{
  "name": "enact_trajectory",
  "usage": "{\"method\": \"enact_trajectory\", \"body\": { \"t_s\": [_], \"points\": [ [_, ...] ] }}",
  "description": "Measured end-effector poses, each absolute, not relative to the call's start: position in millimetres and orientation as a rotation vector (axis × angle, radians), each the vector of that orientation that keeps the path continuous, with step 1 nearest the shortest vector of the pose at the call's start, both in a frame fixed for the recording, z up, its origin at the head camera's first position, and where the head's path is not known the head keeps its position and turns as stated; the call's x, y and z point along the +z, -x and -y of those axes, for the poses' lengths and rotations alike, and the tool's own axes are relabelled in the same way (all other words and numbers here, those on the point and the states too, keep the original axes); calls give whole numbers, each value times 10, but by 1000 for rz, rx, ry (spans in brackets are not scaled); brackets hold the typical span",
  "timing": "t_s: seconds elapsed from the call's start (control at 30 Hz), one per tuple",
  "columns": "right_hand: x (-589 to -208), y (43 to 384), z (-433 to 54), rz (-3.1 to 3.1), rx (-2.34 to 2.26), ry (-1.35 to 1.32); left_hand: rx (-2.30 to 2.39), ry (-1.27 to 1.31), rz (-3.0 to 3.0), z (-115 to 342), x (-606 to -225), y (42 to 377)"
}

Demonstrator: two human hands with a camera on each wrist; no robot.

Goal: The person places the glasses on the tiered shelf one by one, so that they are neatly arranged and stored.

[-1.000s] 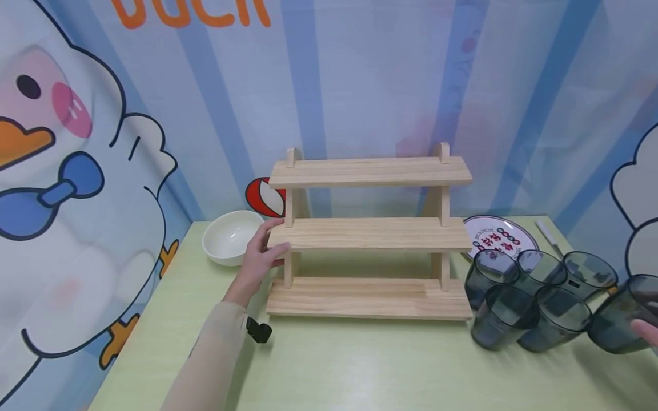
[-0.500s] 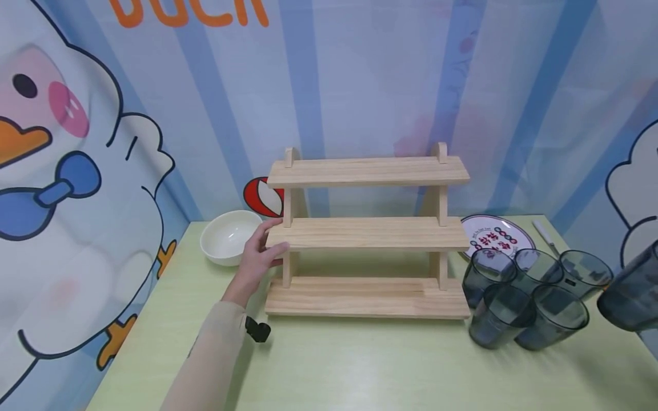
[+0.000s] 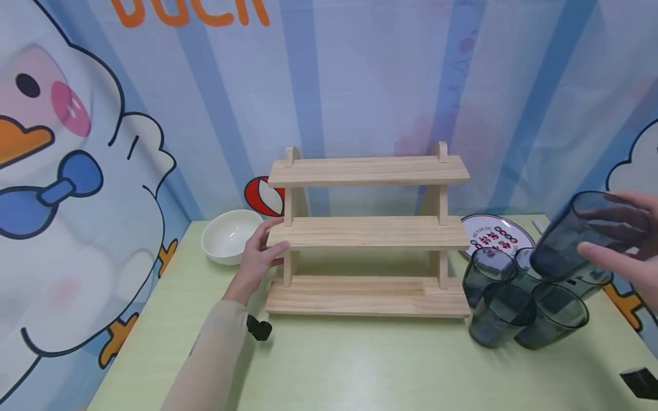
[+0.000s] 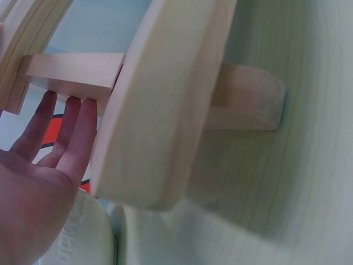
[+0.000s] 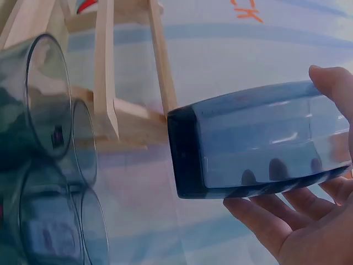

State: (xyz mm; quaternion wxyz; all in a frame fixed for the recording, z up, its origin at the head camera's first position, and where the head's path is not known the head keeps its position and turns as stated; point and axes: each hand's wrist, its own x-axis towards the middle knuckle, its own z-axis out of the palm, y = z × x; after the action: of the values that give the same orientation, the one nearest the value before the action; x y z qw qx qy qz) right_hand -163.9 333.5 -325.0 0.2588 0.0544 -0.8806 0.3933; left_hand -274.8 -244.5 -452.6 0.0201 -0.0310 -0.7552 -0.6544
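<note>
A three-tier wooden display shelf (image 3: 370, 232) stands on the table. My left hand (image 3: 259, 251) holds the left end of its middle board, thumb at the front edge; in the left wrist view, fingertips (image 4: 71, 99) touch the side support (image 4: 71, 74). My right hand (image 3: 634, 251) grips a dark, smoky drinking glass (image 3: 565, 240), tilted with its base toward the shelf, raised over the other glasses. In the right wrist view the thumb (image 5: 331, 83) lies on one side of this glass (image 5: 248, 143) and the fingers on the other. Several matching glasses (image 3: 501, 319) stand grouped right of the shelf.
A white bowl (image 3: 228, 237) sits left of the shelf. Behind the glasses lies a white plate with red print (image 3: 496, 231), and a white handle (image 3: 538, 225) shows beside it. A duck-printed cloth (image 3: 370, 74) hangs close behind the table (image 3: 360, 365).
My right hand came back into view from the right edge, carrying the glass up and leftward over the grouped glasses. The left hand and the shelf have stayed put.
</note>
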Motion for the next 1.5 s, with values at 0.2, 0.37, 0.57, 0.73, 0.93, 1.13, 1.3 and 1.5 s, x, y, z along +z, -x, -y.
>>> {"method": "enact_trajectory", "body": {
  "t_s": [0.2,0.37,0.57,0.73,0.93,1.13,1.3,1.5],
  "points": [
    [-3170,1792,-2966,2430,1208,-212,-2037,98,2330,2439,-4530,2753],
    [-3134,1948,-2697,2495,1273,-247,-2041,98,2327,2438,-4530,2754],
    [-3041,2134,-2421,2559,1353,-338,-2043,93,2324,2434,-4536,2757],
    [-2960,2272,-2143,2587,1412,-389,-2048,92,2319,2436,-4545,2762],
    [-2858,2388,-1800,2569,1477,-485,-2047,78,2328,2446,-4558,2773],
    [-2720,2532,-1490,2455,1613,-623,-2051,73,2331,2443,-4558,2767],
    [-2612,2674,-1271,2391,1644,-657,-2044,68,2328,2431,-4531,2748],
    [-2563,2814,-1066,2348,1717,-642,-2042,74,2317,2423,-4529,2741]
  ]
}}
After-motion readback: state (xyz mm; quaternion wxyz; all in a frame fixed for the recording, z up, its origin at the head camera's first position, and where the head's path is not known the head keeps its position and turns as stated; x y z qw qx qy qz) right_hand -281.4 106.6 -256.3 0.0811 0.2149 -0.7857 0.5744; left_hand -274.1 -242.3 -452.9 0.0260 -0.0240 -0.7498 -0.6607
